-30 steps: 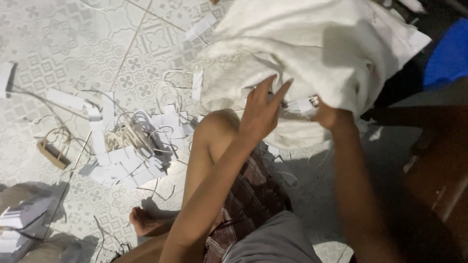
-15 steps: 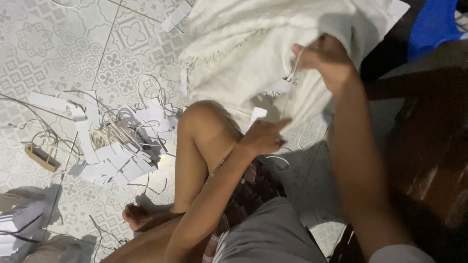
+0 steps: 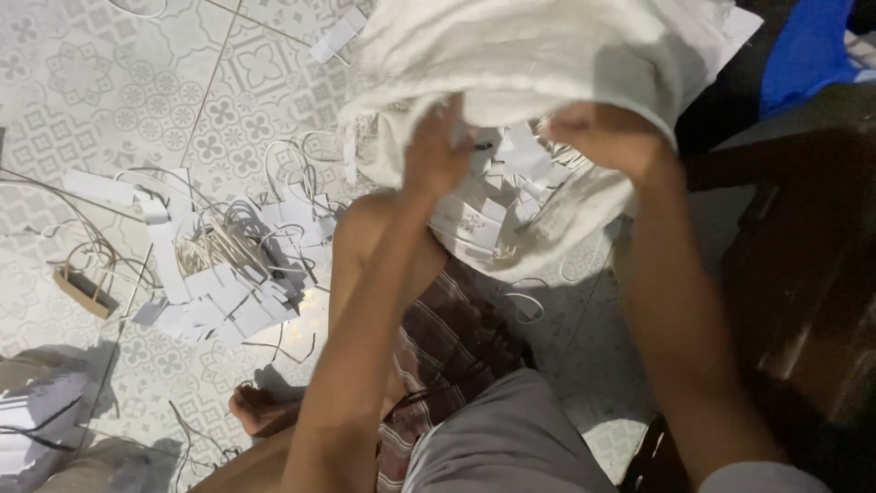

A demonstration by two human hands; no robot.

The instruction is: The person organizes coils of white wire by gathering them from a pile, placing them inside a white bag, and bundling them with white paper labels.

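White woven cloth sack (image 3: 547, 55), slumped on the patterned floor tiles (image 3: 137, 82) ahead of the bent knee, mouth toward the person. Contents: white paper tags with string loops (image 3: 479, 215). Left hand (image 3: 436, 155) reaches inside, its fingers hidden, grip cannot be told; right hand (image 3: 607, 137) pinches the sack's edge. Handling: best keep the mouth lifted, draw tags without snagging loops. Sorted heap of white tags (image 3: 219, 274) lies left.

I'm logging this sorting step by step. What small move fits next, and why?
Probably the left hand draws a few white tags out of the white sack. The right hand holds the sack's mouth open, the left fingers reach inside, and loose tags lie there.
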